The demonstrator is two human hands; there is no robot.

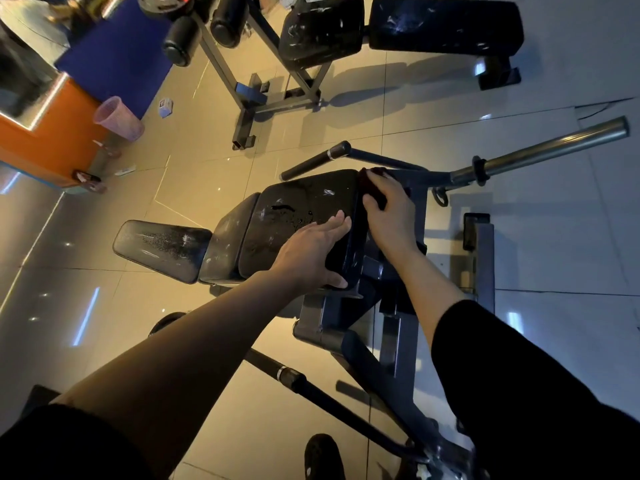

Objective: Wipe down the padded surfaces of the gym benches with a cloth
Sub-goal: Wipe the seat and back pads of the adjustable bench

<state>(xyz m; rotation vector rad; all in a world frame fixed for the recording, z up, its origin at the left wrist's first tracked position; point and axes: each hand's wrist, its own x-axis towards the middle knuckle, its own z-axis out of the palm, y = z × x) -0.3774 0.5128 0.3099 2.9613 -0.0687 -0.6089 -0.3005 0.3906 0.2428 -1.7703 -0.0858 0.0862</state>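
Observation:
A black padded back pad [298,216] of the near gym bench stands in the middle of the view, worn and wet with droplets. My left hand [311,251] lies flat on its near corner, fingers straight and thumb on the lower edge. My right hand [388,209] grips a dark red cloth [372,185] and presses it against the pad's right side edge. A middle pad [227,247] and a seat pad [162,249] continue to the left. A second bench with two scuffed black pads [445,24] stands at the back.
A steel bar [547,147] with a black handle [313,161] juts out behind the near bench. Its grey frame [388,327] spreads over the tiled floor below. A pink basket [117,117] and an orange cabinet [48,140] stand at the left. Black roller pads [180,39] are at the back.

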